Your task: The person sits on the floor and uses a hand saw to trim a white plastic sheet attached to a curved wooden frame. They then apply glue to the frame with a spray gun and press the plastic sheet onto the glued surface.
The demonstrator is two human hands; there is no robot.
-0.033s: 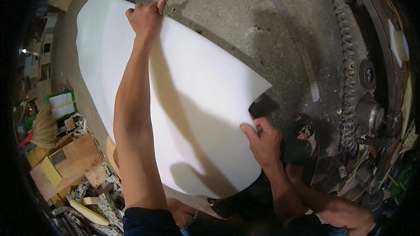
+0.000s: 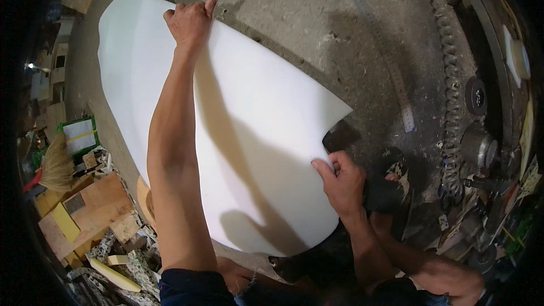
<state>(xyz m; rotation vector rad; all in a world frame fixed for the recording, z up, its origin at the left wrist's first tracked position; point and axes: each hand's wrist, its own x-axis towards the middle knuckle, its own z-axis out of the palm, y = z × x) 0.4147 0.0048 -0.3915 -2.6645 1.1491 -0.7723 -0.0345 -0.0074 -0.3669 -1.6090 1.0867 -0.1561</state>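
A large white sheet (image 2: 272,107), soft-looking like foam, spreads bent across the middle of the view above the floor. At its far edge my left hand (image 2: 191,22) grips the rim, fingers curled over it and thumb sticking out to the right. My right hand (image 2: 344,184) pinches the near right edge, thumb on top and fingers mostly hidden beneath. The sheet's far left corner folds over. My left arm stretches across the sheet and casts a long shadow on it.
A metal ruler (image 2: 391,68) lies on the grey floor (image 2: 277,0). Wooden boards (image 2: 102,204), foam scraps and a straw broom (image 2: 58,161) crowd the left. A coiled hose (image 2: 451,96) runs down the right, beside metal parts (image 2: 480,146).
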